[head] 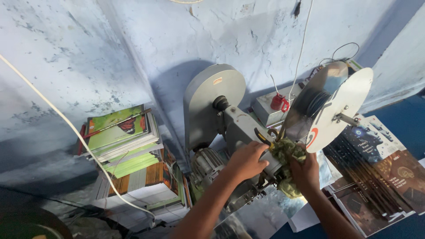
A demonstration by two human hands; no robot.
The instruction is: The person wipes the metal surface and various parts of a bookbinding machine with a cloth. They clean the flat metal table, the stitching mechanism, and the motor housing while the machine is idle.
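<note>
While both hands work at the front of the grey machine, the scene reads as follows.

Left hand: laid palm-down on the machine's head, fingers curled over its top edge; it seems to grip the casting itself, though what lies beneath the palm is hidden.

Right hand: closed around a crumpled green cloth, pressing it against the machine just below the spool.

Cloth position: bunched between the two hands, hanging down past the right hand's fingers; its long axis runs roughly top to bottom.

Wire spool: two pale discs on a spindle, axle pointing toward the lower right, tilted.

Machine axis: body runs from the round grey cover at upper left down toward the hands.

Left side: stacks of green and orange booklets against the wall.

Right side: dark printed covers fanned out beside the machine.
</note>
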